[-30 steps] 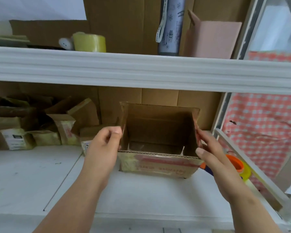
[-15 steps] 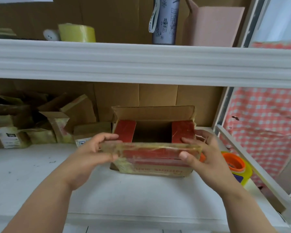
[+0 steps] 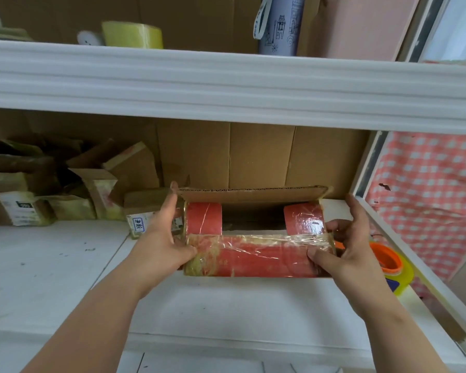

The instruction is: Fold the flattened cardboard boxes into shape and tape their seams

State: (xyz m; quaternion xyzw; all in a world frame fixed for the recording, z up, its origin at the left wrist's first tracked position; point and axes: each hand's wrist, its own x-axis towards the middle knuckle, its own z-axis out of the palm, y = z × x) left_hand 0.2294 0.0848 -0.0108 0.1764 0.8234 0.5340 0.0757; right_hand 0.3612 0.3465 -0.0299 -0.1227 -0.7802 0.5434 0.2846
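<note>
A: Holding the cardboard box (image 3: 256, 238) between both hands, you had it sitting on the white lower shelf (image 3: 226, 300), in the middle of the bay. Your left hand (image 3: 160, 243) lay against its left end, thumb pressing the near flap (image 3: 258, 257) and fingers reaching up to the far flap (image 3: 253, 195). Your right hand (image 3: 345, 243) was clamped on the right end, thumb on the same near flap, fingers curled round the corner.

B: What was inside it?

A: I couldn't tell. Two small red side flaps (image 3: 203, 218) were folded in, and between them only a dark gap showed. The near flap was red too, wrapped in wrinkled, glossy, yellowed tape; the far flap was plain brown corrugated board standing up.

B: And around you?

A: Crumpled taped cartons (image 3: 51, 189) were piled at the left. An orange-and-yellow tape dispenser (image 3: 390, 262) sat just behind your right hand. On the upper shelf (image 3: 226, 82) stood a yellowish tape roll (image 3: 132, 35), a printed cylinder (image 3: 280, 25) and a pink carton (image 3: 366, 25).
</note>
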